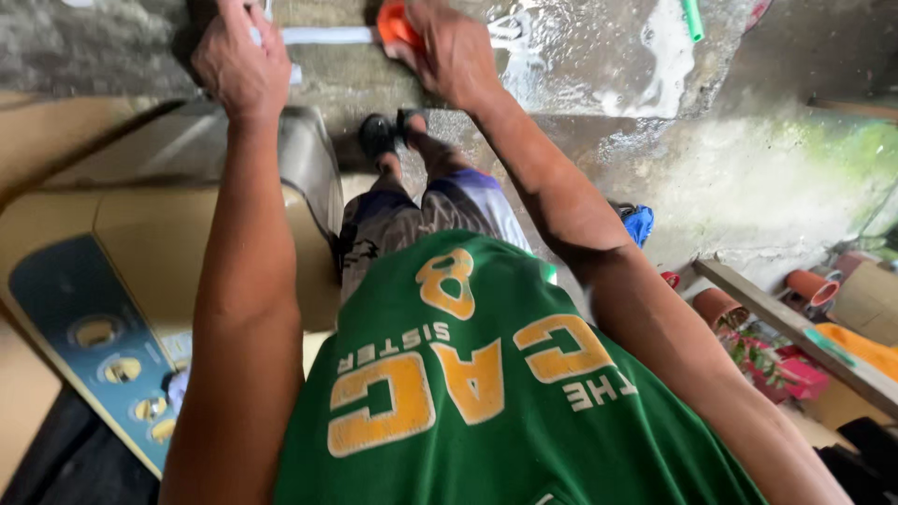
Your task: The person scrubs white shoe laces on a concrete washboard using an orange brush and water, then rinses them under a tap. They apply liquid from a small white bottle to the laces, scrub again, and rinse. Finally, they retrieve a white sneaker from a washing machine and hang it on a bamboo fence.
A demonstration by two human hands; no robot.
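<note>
I look down my green shirt and patterned shorts to my feet on wet concrete. My left hand [238, 61] reaches forward at the top of the view, its fingers closed around the end of a white pipe [327, 36] that runs across to the right. My right hand [449, 47] is curled over an orange fitting or tool [393, 23] at the other end of that pipe piece. How the orange part meets the pipe is hidden by my fingers.
A beige washing machine [122, 252] with a blue control panel stands on my left. Soapy water lies on the concrete [645, 56] ahead. A green tube [692, 19], a wooden plank [795, 327], clay pots [812, 285] and a blue object [639, 224] sit to the right.
</note>
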